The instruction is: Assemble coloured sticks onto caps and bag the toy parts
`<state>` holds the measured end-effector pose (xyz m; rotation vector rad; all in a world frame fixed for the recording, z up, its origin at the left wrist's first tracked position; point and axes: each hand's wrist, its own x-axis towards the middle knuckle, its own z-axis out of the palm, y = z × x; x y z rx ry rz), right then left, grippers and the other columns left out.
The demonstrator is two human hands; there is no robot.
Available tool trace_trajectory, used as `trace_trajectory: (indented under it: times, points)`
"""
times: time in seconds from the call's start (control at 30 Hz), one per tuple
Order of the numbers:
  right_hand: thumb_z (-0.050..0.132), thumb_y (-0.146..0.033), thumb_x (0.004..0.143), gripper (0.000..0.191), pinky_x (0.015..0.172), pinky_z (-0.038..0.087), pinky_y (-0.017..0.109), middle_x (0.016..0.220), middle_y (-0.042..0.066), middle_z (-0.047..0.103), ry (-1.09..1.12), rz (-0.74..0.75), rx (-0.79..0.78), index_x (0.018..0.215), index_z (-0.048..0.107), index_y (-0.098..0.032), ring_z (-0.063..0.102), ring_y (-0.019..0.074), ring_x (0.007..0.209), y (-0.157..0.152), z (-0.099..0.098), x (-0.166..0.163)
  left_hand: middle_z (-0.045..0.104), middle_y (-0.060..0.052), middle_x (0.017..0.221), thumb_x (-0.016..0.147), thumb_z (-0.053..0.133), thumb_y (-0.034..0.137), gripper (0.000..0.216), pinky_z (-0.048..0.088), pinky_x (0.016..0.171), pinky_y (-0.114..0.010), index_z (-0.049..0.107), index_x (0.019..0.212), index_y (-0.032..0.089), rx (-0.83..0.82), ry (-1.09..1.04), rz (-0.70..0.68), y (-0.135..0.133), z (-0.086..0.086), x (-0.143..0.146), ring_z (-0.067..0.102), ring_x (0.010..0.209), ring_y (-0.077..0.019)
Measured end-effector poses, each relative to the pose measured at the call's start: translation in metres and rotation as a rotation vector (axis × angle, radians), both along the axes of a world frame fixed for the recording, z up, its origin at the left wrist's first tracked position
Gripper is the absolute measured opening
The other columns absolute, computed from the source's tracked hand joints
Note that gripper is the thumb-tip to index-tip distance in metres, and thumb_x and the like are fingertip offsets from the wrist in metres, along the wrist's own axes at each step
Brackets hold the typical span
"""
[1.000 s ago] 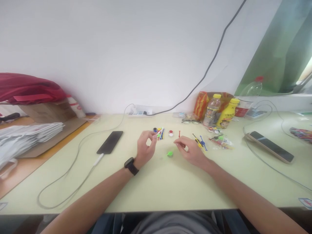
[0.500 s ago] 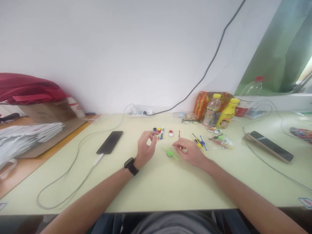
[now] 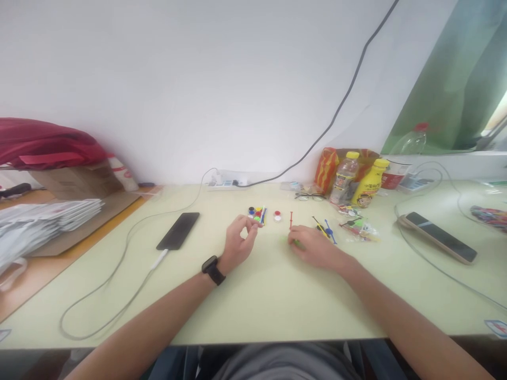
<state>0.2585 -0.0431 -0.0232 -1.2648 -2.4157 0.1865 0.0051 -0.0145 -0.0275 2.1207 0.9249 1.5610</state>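
Pale table (image 3: 237,311), left hand (image 3: 237,240) fingertips pressed together by coloured discs (image 3: 258,214), right hand (image 3: 315,247) curled over green piece (image 3: 298,244), grip unclear

The right hand (image 3: 316,247) curls over a partly hidden green toy (image 3: 298,244) on the table (image 3: 253,306); the left hand (image 3: 238,240) is just beside coloured discs (image 3: 258,214), a black phone (image 3: 178,231) farther left
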Motion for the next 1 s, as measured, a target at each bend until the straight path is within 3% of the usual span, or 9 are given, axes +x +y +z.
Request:
trace_trajectory:
  times: [0.23, 0.33, 0.43, 0.6, 0.67, 0.77, 0.87, 1.0]
  points:
    - [0.062, -0.004, 0.075, 0.020, 0.067, 0.034, 0.035, 0.079, 0.010, 0.065, -0.227, -0.340, 0.087, 0.065, 0.055, -0.020, 0.058, 0.0228, 0.076, 0.016, -0.003, 0.031, 0.067, -0.003, 0.076, 0.097, 0.058, 0.028, 0.032, 0.053, 0.077, -0.035, 0.049, 0.067, 0.021, -0.019, 0.047, -0.004, -0.002, -0.001, 0.001, 0.064, 0.076, -0.0186]
    - [0.061, -0.005, 0.077, 0.018, 0.073, 0.038, 0.037, 0.084, 0.012, 0.066, -0.185, -0.364, 0.156, 0.068, 0.058, -0.020, 0.059, 0.0255, 0.085, 0.016, -0.001, 0.029, 0.056, 0.000, 0.062, 0.095, 0.063, 0.031, 0.040, 0.048, 0.065, -0.032, 0.047, 0.060, 0.021, 0.000, 0.072, 0.025, -0.003, 0.000, 0.003, 0.054, 0.062, -0.0154]
    - [0.058, -0.011, 0.086, 0.012, 0.081, 0.044, 0.039, 0.089, 0.009, 0.069, 0.036, -0.241, 0.120, 0.080, 0.063, -0.021, 0.061, 0.0257, 0.091, 0.009, 0.003, 0.015, 0.049, 0.002, 0.056, 0.092, 0.066, 0.034, 0.044, 0.043, 0.058, -0.030, 0.045, 0.056, 0.020, -0.001, 0.092, 0.041, -0.004, 0.000, 0.004, 0.047, 0.056, -0.0135]
    - [0.055, -0.025, 0.097, 0.011, 0.089, 0.054, 0.036, 0.111, 0.006, 0.070, 0.504, 0.199, -0.324, 0.104, 0.064, -0.023, 0.066, 0.0198, 0.100, -0.012, 0.004, -0.016, 0.057, 0.000, 0.060, 0.093, 0.068, 0.036, 0.039, 0.046, 0.063, -0.032, 0.058, 0.059, 0.020, -0.042, 0.077, -0.011, -0.008, 0.002, 0.003, 0.053, 0.060, -0.0150]
    - [0.059, -0.030, 0.098, 0.017, 0.096, 0.055, 0.036, 0.122, 0.007, 0.068, 0.618, 0.307, -0.475, 0.113, 0.063, -0.024, 0.067, 0.0192, 0.108, -0.017, 0.002, -0.024, 0.067, -0.003, 0.070, 0.096, 0.065, 0.036, 0.030, 0.051, 0.071, -0.035, 0.070, 0.071, 0.021, -0.063, 0.066, -0.071, -0.010, 0.005, 0.002, 0.060, 0.070, -0.0180]
    - [0.064, -0.036, 0.096, 0.029, 0.100, 0.054, 0.037, 0.133, 0.009, 0.064, 0.708, 0.345, -0.578, 0.123, 0.063, -0.025, 0.065, 0.0208, 0.117, -0.018, 0.001, -0.030, 0.077, -0.007, 0.091, 0.098, 0.063, 0.038, 0.022, 0.054, 0.081, -0.040, 0.079, 0.095, 0.024, -0.082, 0.067, -0.116, -0.012, 0.011, 0.001, 0.067, 0.085, -0.0226]
    - [0.063, -0.039, 0.096, 0.027, 0.092, 0.057, 0.037, 0.120, 0.010, 0.071, 0.781, 0.249, -0.539, 0.116, 0.068, -0.022, 0.069, 0.0217, 0.106, -0.011, -0.002, -0.028, 0.078, -0.007, 0.102, 0.098, 0.062, 0.038, 0.022, 0.054, 0.082, -0.041, 0.079, 0.107, 0.027, -0.100, 0.089, -0.111, -0.012, 0.013, 0.003, 0.067, 0.088, -0.0227]
    - [0.055, -0.030, 0.097, 0.018, 0.078, 0.056, 0.035, 0.095, 0.007, 0.073, 0.739, -0.014, -0.241, 0.101, 0.070, -0.020, 0.070, 0.0194, 0.082, 0.003, -0.009, -0.016, 0.078, -0.006, 0.101, 0.097, 0.062, 0.034, 0.025, 0.053, 0.073, -0.035, 0.076, 0.116, 0.027, -0.137, 0.107, -0.061, -0.006, 0.005, 0.006, 0.066, 0.082, -0.0192]
